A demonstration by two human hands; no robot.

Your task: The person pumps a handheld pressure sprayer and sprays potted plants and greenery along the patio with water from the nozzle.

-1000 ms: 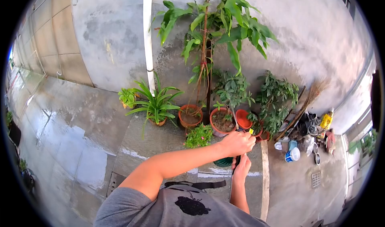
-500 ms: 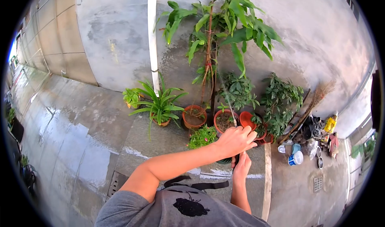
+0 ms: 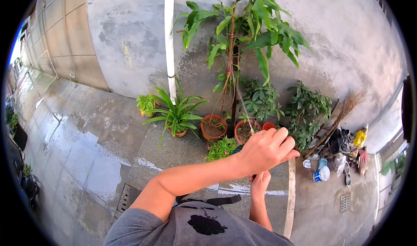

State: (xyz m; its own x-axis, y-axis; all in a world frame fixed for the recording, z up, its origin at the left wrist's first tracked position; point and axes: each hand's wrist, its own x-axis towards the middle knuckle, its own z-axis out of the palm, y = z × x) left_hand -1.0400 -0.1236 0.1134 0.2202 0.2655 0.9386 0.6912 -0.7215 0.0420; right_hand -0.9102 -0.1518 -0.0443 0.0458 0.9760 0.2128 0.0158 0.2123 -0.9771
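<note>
My left hand (image 3: 266,149) is closed, fingers curled, over the top of a sprayer whose body is mostly hidden behind my hand and forearm. Its brass-coloured nozzle (image 3: 252,131) pokes out beyond my knuckles, and a thin jet of water runs from there toward the tall plant (image 3: 230,55). Below, my right hand (image 3: 259,183) wraps round the sprayer's dark handle, partly covered by the left. Just past my hands stand terracotta pots (image 3: 213,127) and a low flowering plant (image 3: 220,148).
A spiky-leaved potted plant (image 3: 177,111) stands by the white pipe (image 3: 170,42). Bushy plants (image 3: 306,111) line the grey wall. At right lie a twig broom (image 3: 343,111), a white-and-blue tub (image 3: 321,174) and a yellow bottle (image 3: 360,136). The paving (image 3: 100,168) is wet.
My left hand has risen and shifted right, away from the right hand, which has dropped slightly. The jet keeps running toward the tall plant. The view has shifted a little.
</note>
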